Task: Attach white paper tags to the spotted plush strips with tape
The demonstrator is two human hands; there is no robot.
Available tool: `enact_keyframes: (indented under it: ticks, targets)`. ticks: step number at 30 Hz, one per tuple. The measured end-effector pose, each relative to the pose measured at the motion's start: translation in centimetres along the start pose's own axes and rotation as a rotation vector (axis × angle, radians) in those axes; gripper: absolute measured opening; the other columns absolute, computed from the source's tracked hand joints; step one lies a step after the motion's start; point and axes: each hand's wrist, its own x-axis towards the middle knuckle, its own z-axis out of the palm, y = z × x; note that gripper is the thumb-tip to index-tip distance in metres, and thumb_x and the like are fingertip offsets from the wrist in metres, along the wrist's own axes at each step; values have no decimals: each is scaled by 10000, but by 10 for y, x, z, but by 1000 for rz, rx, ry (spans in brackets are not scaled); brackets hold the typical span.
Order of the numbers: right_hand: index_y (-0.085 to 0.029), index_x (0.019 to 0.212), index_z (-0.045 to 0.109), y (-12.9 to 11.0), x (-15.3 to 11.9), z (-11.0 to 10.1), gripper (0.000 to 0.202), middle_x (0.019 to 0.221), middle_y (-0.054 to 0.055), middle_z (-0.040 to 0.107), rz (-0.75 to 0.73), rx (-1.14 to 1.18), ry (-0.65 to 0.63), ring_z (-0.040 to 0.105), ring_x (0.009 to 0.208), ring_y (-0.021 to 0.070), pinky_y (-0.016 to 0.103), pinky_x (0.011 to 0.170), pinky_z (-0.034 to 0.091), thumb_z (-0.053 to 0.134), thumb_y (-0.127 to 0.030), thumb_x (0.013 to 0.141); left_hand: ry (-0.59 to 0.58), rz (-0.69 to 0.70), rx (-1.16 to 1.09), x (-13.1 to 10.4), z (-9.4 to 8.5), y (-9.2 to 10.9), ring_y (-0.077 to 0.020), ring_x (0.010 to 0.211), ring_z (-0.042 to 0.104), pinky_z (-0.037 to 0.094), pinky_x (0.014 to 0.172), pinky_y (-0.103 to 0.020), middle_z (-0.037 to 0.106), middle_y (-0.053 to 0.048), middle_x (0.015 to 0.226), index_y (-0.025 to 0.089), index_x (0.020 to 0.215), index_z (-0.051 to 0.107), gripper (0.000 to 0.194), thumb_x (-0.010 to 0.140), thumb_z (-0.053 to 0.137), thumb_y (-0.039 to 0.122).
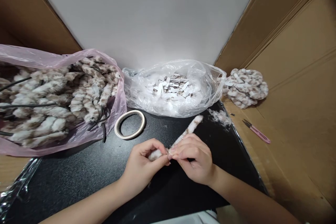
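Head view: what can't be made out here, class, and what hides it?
All in the head view:
Fluffy strip: its pinched part, covered by the left hand and right hand.
Pink bag: its left end, cut off by the left edge.
Small pieces in the clear bag: their number, since they overlap and are too small.
White thing: what it is, cut off by the bottom edge.

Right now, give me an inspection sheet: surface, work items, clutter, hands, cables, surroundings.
Surface: black tabletop, fluff near its right edge.
Work items: fluffy strip in hand; pink bag of furry pieces; clear bag of small white-and-brown pieces.
Clutter: tape roll; pink-handled snips and furry bundle off to the right.
Hands: left hand and right hand pinching the strip.
Cables: nothing seen for certain; dark cords in pink bag.
Surroundings: pale wall, cardboard both sides.
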Motion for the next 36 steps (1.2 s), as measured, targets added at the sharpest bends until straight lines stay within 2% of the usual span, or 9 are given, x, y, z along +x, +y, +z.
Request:
enact_keyframes:
  ticks: [5, 12, 16, 19, 21, 26, 29, 33, 36]
  targets:
    - [-258, 1004, 550, 3, 2, -1, 316, 796, 4, 760, -61, -80, -18, 724, 735, 173, 327, 710, 535, 651, -68, 772, -1, -225, -269, 3, 0, -5, -112, 571, 628, 485, 537, -189, 662, 17, 639, 163, 814, 575, 293, 673, 794, 293]
    - [-244, 1052, 505, 9, -1, -2, 386, 839, 37, 757, -129, -73, -82, 719, 732, 159, 323, 721, 559, 599, -20, 753, -88, -378, -471, 8, -4, -8, -72, 506, 565, 451, 521, -167, 633, 45, 575, 170, 891, 561, 368, 651, 816, 280]
    - [-252, 1062, 503, 13, -6, -1, 382, 846, 27, 754, -152, -59, -98, 719, 729, 153, 320, 731, 570, 584, -18, 771, -144, -411, -495, 10, -7, -7, -100, 526, 580, 447, 507, -191, 649, 23, 601, 167, 921, 567, 402, 652, 812, 338]
    - [-244, 1038, 513, 14, -9, 0, 344, 876, 38, 752, -152, -43, -114, 719, 777, 158, 333, 761, 569, 598, -35, 779, -160, -390, -446, 11, -9, -8, -104, 559, 596, 456, 527, -195, 667, 20, 665, 167, 927, 566, 479, 571, 866, 281]
    - [-244, 1019, 514, 13, -9, 1, 318, 873, 36, 749, -141, -40, -127, 717, 789, 160, 343, 776, 568, 599, -42, 790, -156, -383, -385, 12, -9, -8, -100, 560, 599, 461, 534, -194, 663, 25, 675, 167, 893, 562, 464, 558, 873, 246]
    - [-240, 1013, 504, 9, -6, 1, 304, 925, 55, 734, 11, 6, -91, 700, 838, 167, 342, 784, 560, 602, -54, 793, -94, -299, -240, 14, -11, -8, -100, 567, 594, 465, 540, -192, 635, 26, 653, 151, 803, 593, 324, 623, 830, 278]
    - [-218, 1034, 518, 8, -3, -2, 315, 953, 78, 702, 140, -15, -95, 664, 885, 188, 348, 785, 545, 634, -99, 766, -64, -236, -166, 15, -13, -7, -122, 641, 618, 496, 605, -216, 671, -1, 718, 148, 835, 647, 293, 636, 819, 277]
    - [-207, 1024, 552, 7, 0, -10, 315, 925, 66, 670, 194, -4, -138, 620, 870, 206, 360, 786, 521, 648, -151, 730, -163, -243, -136, 14, -16, -6, -142, 731, 644, 515, 690, -241, 720, -50, 836, 146, 918, 707, 270, 714, 773, 309]
    - [-207, 991, 556, 8, 1, -13, 211, 946, 62, 653, 365, -11, -26, 609, 890, 201, 347, 796, 498, 580, -170, 785, -215, -307, -247, 20, -19, -9, -98, 605, 604, 487, 609, -193, 687, -23, 683, 134, 883, 708, 262, 756, 742, 361]
